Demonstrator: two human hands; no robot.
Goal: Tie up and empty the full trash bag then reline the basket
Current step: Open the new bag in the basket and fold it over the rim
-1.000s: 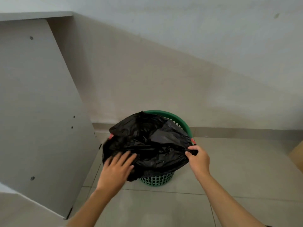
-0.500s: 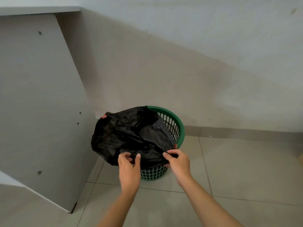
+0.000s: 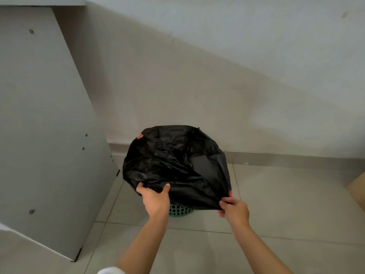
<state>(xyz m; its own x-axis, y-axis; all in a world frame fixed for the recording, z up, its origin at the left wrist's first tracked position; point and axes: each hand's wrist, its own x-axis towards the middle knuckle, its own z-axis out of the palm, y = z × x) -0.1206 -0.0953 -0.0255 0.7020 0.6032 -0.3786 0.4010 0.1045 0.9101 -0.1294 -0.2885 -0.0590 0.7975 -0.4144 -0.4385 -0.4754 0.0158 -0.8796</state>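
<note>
A black trash bag (image 3: 173, 161) is spread wide over the green lattice basket (image 3: 178, 210), which stands on the tiled floor by the wall. Only the basket's base and a sliver of its far rim show under the plastic. My left hand (image 3: 155, 198) grips the bag's near edge at the lower left. My right hand (image 3: 233, 209) pinches the bag's near right corner, pulled out past the basket's side. A small red bit shows at the bag's far left edge.
A grey desk side panel (image 3: 45, 135) stands close on the left of the basket. The wall and its skirting (image 3: 276, 157) run behind it. A tan box corner (image 3: 358, 190) pokes in at the right edge. Tiled floor (image 3: 286, 204) lies to the right.
Both hands have moved apart along the bag's near edge, the right one out to the right. The bag is now stretched over the basket, hiding most of the green rim.
</note>
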